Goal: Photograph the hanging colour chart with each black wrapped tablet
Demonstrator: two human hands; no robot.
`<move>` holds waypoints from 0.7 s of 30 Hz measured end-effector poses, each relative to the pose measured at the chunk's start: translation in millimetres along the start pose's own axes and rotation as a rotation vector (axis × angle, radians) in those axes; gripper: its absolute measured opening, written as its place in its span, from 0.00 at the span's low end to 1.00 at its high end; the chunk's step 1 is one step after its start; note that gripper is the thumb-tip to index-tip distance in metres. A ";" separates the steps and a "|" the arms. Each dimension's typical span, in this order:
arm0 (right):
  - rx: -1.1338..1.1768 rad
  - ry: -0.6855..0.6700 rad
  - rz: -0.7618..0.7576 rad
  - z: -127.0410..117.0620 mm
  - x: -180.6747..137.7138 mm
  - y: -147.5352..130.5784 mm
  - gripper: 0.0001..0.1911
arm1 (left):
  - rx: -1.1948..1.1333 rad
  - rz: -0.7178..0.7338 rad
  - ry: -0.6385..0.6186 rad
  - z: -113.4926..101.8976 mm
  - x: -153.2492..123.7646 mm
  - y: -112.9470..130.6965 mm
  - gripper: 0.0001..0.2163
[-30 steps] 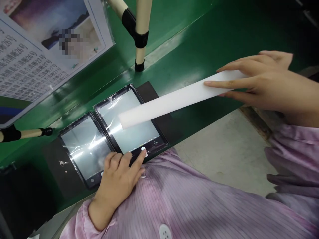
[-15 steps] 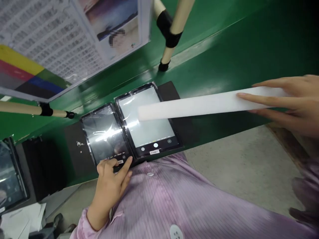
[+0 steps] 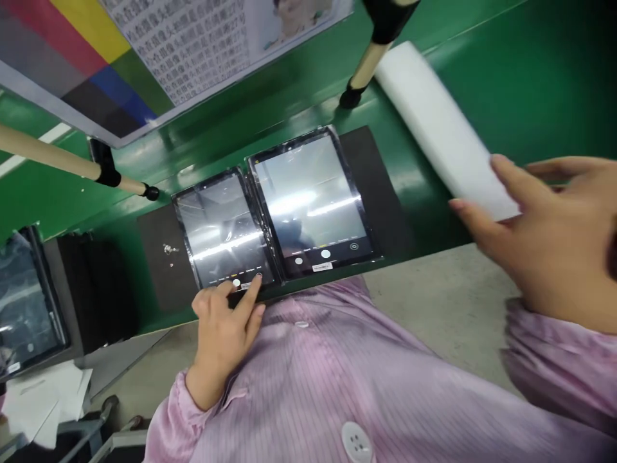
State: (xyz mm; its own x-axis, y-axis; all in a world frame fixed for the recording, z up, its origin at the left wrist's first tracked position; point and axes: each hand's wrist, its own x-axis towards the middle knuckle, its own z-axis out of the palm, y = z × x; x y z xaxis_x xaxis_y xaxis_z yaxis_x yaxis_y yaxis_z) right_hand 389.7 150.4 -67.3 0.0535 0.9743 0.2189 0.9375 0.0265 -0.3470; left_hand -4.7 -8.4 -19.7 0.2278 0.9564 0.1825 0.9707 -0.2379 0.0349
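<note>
Two tablets lie side by side on a dark mat [image 3: 154,257] on the green bench. My left hand [image 3: 224,328] rests at the near edge of the left tablet [image 3: 224,228], one finger stretched onto its lower screen, the other fingers curled. The right tablet [image 3: 313,196] shows a bright camera screen. My right hand [image 3: 544,244] holds the near end of a long white foam strip [image 3: 436,132], fingers spread along it. The strip points away toward the back of the bench, clear of the tablets.
A test chart [image 3: 159,51] with colour bars and text hangs on beige tube legs [image 3: 366,64] above the bench. Another tablet [image 3: 24,308] lies at the far left, with white papers [image 3: 43,392] below it. Grey floor shows under the bench edge.
My right hand swung the white strip off the right tablet, away to the right and back. My left hand shifted from the right tablet's edge to the left tablet's lower screen.
</note>
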 end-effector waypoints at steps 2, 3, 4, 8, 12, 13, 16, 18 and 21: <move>0.132 -0.076 -0.046 -3.2 -6.1 -27.2 0.43 | -0.054 -0.181 0.057 -4.2 -13.3 -10.8 0.16; 0.224 -0.187 -0.041 -2.6 -8.5 -39.3 0.46 | -0.075 -0.353 0.053 -6.0 -21.3 -17.4 0.16; 0.310 -0.318 -0.016 -0.1 -10.5 -49.5 0.50 | -0.098 -0.554 0.008 -6.8 -29.2 -24.3 0.17; 0.430 -0.468 -0.006 18.8 -16.1 -70.1 0.56 | -0.417 -1.128 -0.242 1.6 -51.9 -40.1 0.23; 0.384 -0.410 -0.027 26.0 -19.1 -74.8 0.57 | -1.106 -1.294 0.144 16.0 -54.7 -30.0 0.20; 0.383 -0.414 -0.023 24.3 -18.9 -75.9 0.57 | -1.217 -1.312 0.218 18.5 -54.2 -27.7 0.20; 0.456 -0.450 0.046 14.6 -16.8 -79.7 0.58 | -1.396 -1.361 0.328 24.7 -54.1 -33.3 0.23; 0.517 -0.449 0.097 8.4 -14.9 -83.4 0.56 | -1.464 -1.371 0.333 29.8 -52.9 -49.0 0.25; 0.506 -0.340 0.055 2.7 -13.3 -93.8 0.48 | -1.507 -1.252 0.203 37.7 -42.8 -79.4 0.25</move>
State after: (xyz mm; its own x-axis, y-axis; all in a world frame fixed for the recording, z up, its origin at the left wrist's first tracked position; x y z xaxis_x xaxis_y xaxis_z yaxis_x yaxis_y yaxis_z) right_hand 300.1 135.5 -40.1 -0.0943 0.9918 -0.0860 0.6521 -0.0037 -0.7582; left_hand -88.6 -24.1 -67.4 -0.5336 0.6697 -0.5165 -0.3153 0.4092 0.8563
